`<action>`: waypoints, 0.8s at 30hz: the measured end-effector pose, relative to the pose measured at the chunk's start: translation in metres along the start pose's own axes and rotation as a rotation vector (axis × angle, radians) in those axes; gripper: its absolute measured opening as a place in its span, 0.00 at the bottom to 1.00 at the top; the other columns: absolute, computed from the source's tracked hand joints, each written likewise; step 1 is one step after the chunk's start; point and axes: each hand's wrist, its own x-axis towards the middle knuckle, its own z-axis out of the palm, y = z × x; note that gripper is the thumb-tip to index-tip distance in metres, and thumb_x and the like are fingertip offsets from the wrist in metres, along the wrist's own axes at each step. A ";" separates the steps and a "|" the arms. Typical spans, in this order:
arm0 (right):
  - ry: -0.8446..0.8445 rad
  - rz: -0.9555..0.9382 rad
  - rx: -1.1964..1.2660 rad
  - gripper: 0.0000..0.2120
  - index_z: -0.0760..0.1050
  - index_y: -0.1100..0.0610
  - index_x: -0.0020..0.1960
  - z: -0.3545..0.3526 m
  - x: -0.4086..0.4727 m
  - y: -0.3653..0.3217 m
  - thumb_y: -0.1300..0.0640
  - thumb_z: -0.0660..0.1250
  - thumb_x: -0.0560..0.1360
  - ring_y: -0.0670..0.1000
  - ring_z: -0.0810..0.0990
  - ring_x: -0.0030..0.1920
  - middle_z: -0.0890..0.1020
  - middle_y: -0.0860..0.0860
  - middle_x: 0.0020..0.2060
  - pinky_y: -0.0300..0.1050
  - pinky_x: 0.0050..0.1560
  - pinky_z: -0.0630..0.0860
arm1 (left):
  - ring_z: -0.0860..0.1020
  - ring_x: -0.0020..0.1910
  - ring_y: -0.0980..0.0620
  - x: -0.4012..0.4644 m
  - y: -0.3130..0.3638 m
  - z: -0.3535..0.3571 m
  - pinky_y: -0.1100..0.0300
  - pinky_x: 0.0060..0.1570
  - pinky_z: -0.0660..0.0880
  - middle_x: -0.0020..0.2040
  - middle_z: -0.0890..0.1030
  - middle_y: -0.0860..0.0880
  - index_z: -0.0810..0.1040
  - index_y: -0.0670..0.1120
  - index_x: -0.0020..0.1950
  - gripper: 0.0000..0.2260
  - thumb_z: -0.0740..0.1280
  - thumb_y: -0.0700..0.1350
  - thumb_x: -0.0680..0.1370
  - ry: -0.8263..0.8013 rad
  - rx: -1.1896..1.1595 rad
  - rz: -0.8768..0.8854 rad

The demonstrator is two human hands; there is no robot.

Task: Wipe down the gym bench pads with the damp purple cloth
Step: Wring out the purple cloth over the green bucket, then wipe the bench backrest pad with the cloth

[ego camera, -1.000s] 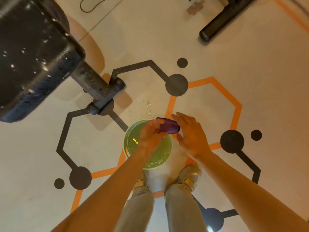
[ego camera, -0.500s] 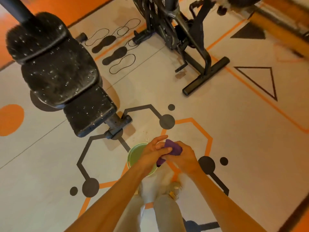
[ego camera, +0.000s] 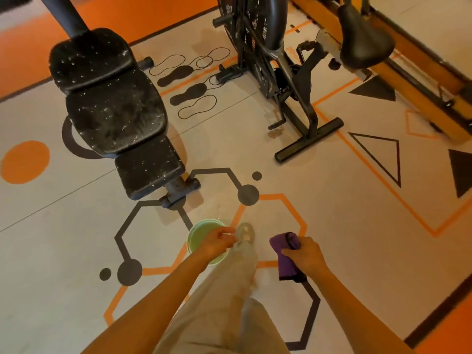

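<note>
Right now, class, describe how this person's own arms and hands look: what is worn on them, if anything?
Both forearms are bare, with no sleeves in view. The left hand and right hand wear no gloves; no watch, band or ring shows. Below them, loose beige trousers and a pale shoe.

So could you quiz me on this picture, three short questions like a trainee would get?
1. True or false: the right hand holds the purple cloth.
2. What lies on the floor under the left hand?
A. a green bucket
B. a red mat
C. a water bottle
3. Fill in: the bench pads are black and speckled with ____ flecks.

Key:
1. True: the fingers curl round the cloth.
2. A: the green bucket stands beside the person's shoe.
3. White: no hand touches the pads yet, and the exercise bike stands to their right.
</note>
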 end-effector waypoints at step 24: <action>-0.043 -0.135 -0.439 0.11 0.77 0.56 0.51 -0.159 0.221 -0.230 0.50 0.61 0.77 0.53 0.76 0.43 0.81 0.55 0.48 0.43 0.44 0.71 | 0.77 0.24 0.53 0.115 0.081 -0.101 0.71 0.21 0.69 0.35 0.77 0.43 0.77 0.33 0.51 0.04 0.64 0.28 0.78 0.289 -0.171 -0.287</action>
